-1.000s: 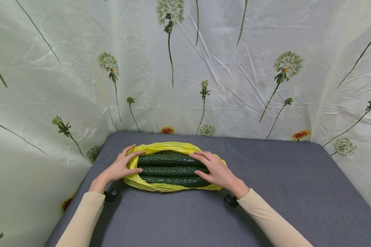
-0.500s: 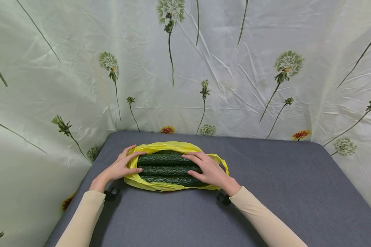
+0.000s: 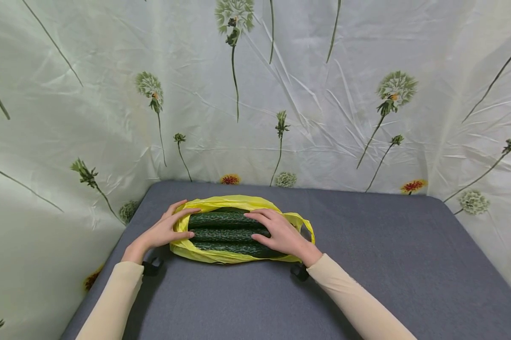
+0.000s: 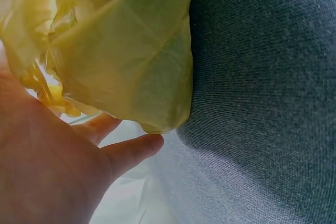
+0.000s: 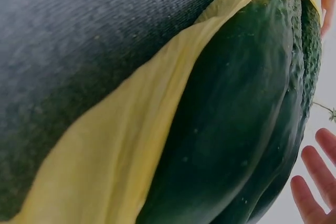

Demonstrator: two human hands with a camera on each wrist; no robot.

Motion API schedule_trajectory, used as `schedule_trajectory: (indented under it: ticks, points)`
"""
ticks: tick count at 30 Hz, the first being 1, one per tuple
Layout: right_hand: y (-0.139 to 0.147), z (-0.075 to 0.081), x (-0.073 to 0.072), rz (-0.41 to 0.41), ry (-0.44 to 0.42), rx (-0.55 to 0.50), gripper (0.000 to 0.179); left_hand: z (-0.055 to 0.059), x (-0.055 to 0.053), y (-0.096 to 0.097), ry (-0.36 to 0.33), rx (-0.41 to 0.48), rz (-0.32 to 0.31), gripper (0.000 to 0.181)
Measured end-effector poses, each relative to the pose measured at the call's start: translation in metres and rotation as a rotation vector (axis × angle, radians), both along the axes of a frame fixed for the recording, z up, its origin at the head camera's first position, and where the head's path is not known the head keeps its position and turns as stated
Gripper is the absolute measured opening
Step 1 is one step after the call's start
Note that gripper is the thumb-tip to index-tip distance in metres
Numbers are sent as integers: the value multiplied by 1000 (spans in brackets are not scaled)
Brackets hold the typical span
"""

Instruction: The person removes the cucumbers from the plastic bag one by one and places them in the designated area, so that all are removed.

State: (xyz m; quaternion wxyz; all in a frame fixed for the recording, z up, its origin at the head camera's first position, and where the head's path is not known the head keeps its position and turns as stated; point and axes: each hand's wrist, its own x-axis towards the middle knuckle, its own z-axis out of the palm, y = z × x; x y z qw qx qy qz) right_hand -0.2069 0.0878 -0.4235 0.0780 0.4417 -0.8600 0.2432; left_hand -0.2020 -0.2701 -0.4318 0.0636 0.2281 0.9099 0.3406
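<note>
Several dark green, bumpy cucumbers [image 3: 221, 234] lie lengthwise in a yellow plastic bag [image 3: 221, 258], showing through its wide opening. At the bag's left end my left hand [image 3: 159, 233] spreads over the rim, index finger and thumb reaching to the opening. In the left wrist view, this hand's lower fingers [image 4: 134, 153] extend straight beside the plastic. My right hand [image 3: 281, 236] stands over the right part of the cucumbers, fingers spread and tips close over them. The right wrist view shows fingertips [image 5: 315, 174] apart from the cucumbers in that view.
A grey cloth-covered table [image 3: 387, 255] lies under the bag and extends far to the right. A white curtain [image 3: 319, 104] with dandelion prints hangs behind it and along the sides. The bag's loose right edge forms a small loop [image 3: 310, 228].
My right hand has slid left over the cucumbers, and the bag's right edge now shows as a loop behind it. My left hand has stayed in place.
</note>
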Motion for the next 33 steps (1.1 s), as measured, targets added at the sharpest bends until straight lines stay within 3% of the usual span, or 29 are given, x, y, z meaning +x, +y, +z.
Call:
schedule_trajectory:
  ticks: [6,26,33]
  points:
    - [-7,-2,-4,1,-4,-7,51,-1,0,-1,-5,7,1,64]
    - [-25,-8,-21,9,-144,-36,44,-3,0,-1,-21,33,3,65]
    - [-30,-11,-24,-9,-160,5,45,-5,0,-1,-22,38,6,65]
